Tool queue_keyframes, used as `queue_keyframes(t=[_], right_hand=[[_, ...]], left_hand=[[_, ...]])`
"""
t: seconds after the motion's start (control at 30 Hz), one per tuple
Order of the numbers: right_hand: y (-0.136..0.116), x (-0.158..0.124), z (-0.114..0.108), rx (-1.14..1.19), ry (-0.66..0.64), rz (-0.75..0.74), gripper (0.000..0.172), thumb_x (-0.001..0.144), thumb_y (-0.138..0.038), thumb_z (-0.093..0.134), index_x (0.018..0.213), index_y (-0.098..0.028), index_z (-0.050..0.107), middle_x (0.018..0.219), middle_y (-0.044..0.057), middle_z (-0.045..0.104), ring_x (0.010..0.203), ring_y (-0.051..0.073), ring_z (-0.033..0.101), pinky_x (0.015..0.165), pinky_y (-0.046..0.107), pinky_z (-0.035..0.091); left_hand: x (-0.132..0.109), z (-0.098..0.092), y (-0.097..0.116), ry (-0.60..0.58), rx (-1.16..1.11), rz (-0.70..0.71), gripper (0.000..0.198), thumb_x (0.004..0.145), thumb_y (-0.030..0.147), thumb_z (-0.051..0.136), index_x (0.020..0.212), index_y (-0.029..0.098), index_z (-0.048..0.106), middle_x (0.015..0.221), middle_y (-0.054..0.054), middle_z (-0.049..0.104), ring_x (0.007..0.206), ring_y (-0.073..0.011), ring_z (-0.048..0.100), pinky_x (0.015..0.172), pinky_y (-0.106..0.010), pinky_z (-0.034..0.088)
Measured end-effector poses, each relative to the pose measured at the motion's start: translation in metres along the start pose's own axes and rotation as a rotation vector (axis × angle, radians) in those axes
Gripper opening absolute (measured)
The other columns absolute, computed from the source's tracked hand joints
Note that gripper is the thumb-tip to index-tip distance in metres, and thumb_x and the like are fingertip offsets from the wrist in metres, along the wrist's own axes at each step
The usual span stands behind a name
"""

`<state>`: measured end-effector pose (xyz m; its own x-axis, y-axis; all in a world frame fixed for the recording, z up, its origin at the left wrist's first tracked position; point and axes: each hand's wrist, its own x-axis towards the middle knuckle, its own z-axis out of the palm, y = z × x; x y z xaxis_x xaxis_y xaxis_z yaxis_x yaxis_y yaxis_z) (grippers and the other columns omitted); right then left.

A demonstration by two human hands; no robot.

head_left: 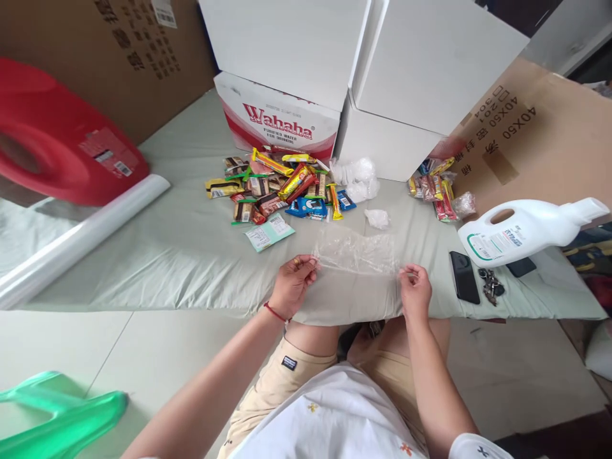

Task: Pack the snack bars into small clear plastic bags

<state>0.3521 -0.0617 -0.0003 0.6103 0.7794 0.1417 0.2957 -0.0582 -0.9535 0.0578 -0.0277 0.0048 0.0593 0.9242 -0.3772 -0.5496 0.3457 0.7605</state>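
A clear plastic bag [358, 250] is stretched flat between my two hands above the cloth-covered surface. My left hand [294, 284] pinches its left edge between thumb and fingers. At the bag's right edge, my right hand [415, 288] is closed on the plastic in the same way. Beyond the bag lies a pile of wrapped snacks [277, 185] in yellow, red, blue and brown packaging. A pale green printed packet [269, 233] lies in front of the pile. Crumpled clear plastic [377, 218] rests just past the bag, with more bunched plastic [356, 177] behind it.
A red jug [71, 140] and a plastic roll [86, 239] lie at left. A Wahaha box [282, 118] and white boxes [396, 64] stand behind. To the right are bagged snacks [437, 188], a white bottle [521, 231], a phone [463, 276] and keys [491, 285].
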Motion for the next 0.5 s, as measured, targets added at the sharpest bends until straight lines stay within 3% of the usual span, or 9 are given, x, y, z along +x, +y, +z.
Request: queue_keyframes(t=[0.07,0.1,0.2,0.27,0.5], right_hand=[[-0.014,-0.012,0.004,-0.089,0.052,-0.14,0.03,0.083,-0.044,0.074,0.101,-0.021,0.068,0.091,0.003,0.068,0.07,0.015,0.056,0.068,0.029,0.047],[-0.023,-0.02,0.008,-0.086,0.016,-0.173,0.027,0.086,-0.044,0.072,0.101,-0.022,0.068,0.091,0.003,0.068,0.075,0.016,0.059,0.072,0.03,0.048],[-0.05,-0.047,0.03,-0.012,-0.334,-0.195,0.023,0.093,-0.045,0.066,0.097,-0.024,0.07,0.091,0.004,0.068,0.082,0.019,0.062,0.073,0.03,0.05],[-0.061,-0.062,0.048,0.002,-0.5,-0.209,0.023,0.096,-0.046,0.062,0.095,-0.025,0.071,0.094,0.004,0.068,0.085,0.019,0.063,0.071,0.029,0.051],[-0.065,-0.073,0.085,0.033,-0.532,-0.246,0.022,0.094,-0.046,0.067,0.091,-0.025,0.071,0.095,0.004,0.065,0.089,0.018,0.061,0.077,0.03,0.051]], left_hand=[[-0.008,0.001,-0.003,-0.007,0.021,0.019,0.042,0.065,0.043,0.089,0.088,0.014,0.07,0.074,-0.002,0.069,0.055,-0.0061,0.054,0.052,-0.019,0.04],[-0.011,0.003,-0.004,-0.015,0.035,0.032,0.041,0.067,0.045,0.088,0.088,0.014,0.07,0.075,-0.003,0.07,0.055,-0.0065,0.054,0.052,-0.02,0.04],[-0.018,0.01,-0.007,-0.052,0.082,0.084,0.04,0.071,0.048,0.084,0.089,0.014,0.072,0.076,-0.003,0.071,0.055,-0.0081,0.057,0.052,-0.022,0.04],[-0.021,0.016,-0.01,-0.083,0.116,0.119,0.04,0.073,0.049,0.083,0.09,0.015,0.074,0.074,-0.003,0.071,0.056,-0.009,0.057,0.054,-0.023,0.04],[-0.029,0.017,-0.021,-0.152,0.284,0.194,0.031,0.079,0.045,0.079,0.09,0.016,0.073,0.071,-0.001,0.068,0.059,-0.011,0.058,0.06,-0.026,0.046]])
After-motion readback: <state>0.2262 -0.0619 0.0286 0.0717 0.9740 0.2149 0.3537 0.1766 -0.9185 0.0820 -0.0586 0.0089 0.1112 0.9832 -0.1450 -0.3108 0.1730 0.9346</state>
